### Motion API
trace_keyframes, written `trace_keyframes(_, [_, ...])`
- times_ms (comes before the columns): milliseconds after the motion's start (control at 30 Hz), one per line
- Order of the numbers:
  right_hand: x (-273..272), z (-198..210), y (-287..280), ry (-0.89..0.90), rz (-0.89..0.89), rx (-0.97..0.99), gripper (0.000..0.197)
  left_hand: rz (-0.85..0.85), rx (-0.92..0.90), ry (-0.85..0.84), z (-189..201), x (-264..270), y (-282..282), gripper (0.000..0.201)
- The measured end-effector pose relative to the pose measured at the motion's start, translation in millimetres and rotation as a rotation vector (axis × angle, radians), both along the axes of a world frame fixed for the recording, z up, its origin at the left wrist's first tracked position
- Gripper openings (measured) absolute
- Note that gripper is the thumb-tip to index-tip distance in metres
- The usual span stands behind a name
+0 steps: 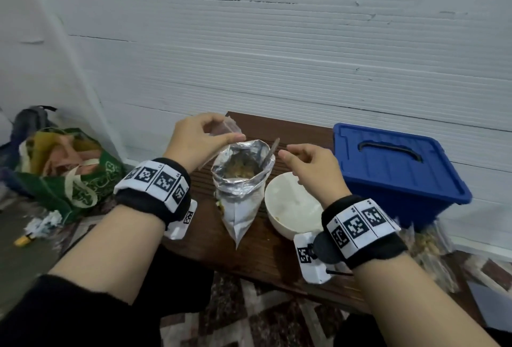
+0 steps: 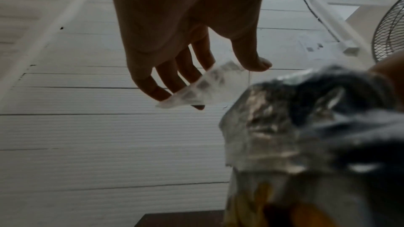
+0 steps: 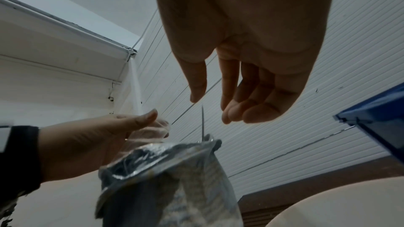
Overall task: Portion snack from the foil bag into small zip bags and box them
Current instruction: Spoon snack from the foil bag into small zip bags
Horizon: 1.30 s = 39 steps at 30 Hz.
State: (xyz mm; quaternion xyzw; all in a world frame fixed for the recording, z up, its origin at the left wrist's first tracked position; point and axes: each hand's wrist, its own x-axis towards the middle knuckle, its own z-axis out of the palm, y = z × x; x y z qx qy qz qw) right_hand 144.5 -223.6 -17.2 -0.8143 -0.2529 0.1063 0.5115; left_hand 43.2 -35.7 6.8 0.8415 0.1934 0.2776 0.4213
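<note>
White ribbed wall behind dark tabletop; left hand pinching empty zip bag above foil bag mid-frame; right hand relaxed, holding nothing, just beside spoon handle; filling step; next probably: grip spoon, scoop.

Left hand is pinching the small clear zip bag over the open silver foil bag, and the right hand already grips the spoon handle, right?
Not quite: in the right wrist view the right hand is open, apart from the spoon handle. The left hand does pinch the small clear zip bag over the open silver foil bag.
</note>
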Motion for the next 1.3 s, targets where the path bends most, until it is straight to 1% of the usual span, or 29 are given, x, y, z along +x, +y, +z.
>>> trace_keyframes(67, [0.2, -1.3, 9.7, -0.013, -0.009, 0.022, 0.039, 0.009, -0.022, 0.066, -9.1, -0.2, 7.6, 0.027])
trace_keyframes(100, [0.5, -1.6, 14.1, -0.025, -0.017, 0.034, 0.038, 0.005, -0.04, 0.092, -13.1, 0.2, 10.8, 0.03])
trace_keyframes(200, [2.2, -2.4, 26.1, -0.078, -0.043, 0.052, 0.027, -0.028, -0.042, 0.154, -20.5, 3.1, 14.7, 0.032])
trace_keyframes(267, [3.0, -3.7, 33.1, -0.124, -0.043, 0.037, 0.02, -0.032, -0.034, 0.159, -23.7, 5.2, 15.7, 0.034])
trace_keyframes(400, [3.1, -8.6, 40.7, -0.297, -0.015, -0.013, 0.021, -0.045, -0.037, 0.156, -28.3, 8.6, 16.1, 0.035])
trace_keyframes(600, [1.4, -7.5, 35.7, -0.63, 0.019, 0.085, 0.013, -0.081, -0.064, 0.134, -30.5, 8.4, 12.7, 0.047])
trace_keyframes(700, [2.2, -18.6, 33.3, -0.683, 0.079, 0.043, 0.013, -0.1, -0.093, 0.123, -29.8, 7.8, 10.9, 0.05])
trace_keyframes(800, [4.2, -25.3, 34.2, -0.62, 0.082, 0.041, 0.014, -0.096, -0.119, 0.129, -27.9, 9.5, 8.9, 0.045])
trace_keyframes(867, [5.0, -24.5, 35.5, -0.509, 0.036, 0.049, 0.013, -0.093, -0.155, 0.125, -26.9, 10.7, 8.0, 0.041])
trace_keyframes(933, [5.0, -22.9, 37.5, -0.359, 0.006, 0.059, 0.015, -0.094, -0.186, 0.127, -26.1, 11.3, 7.9, 0.04])
trace_keyframes(1067, [6.8, -20.7, 43.0, -0.152, -0.054, 0.114, 0.02, -0.101, -0.216, 0.128, -24.8, 10.4, 9.3, 0.036])
trace_keyframes(1300, [22.8, -18.9, 40.5, 0.087, -0.202, 0.173, 0.032, -0.11, -0.19, 0.185, -19.0, 5.8, 13.1, 0.03])
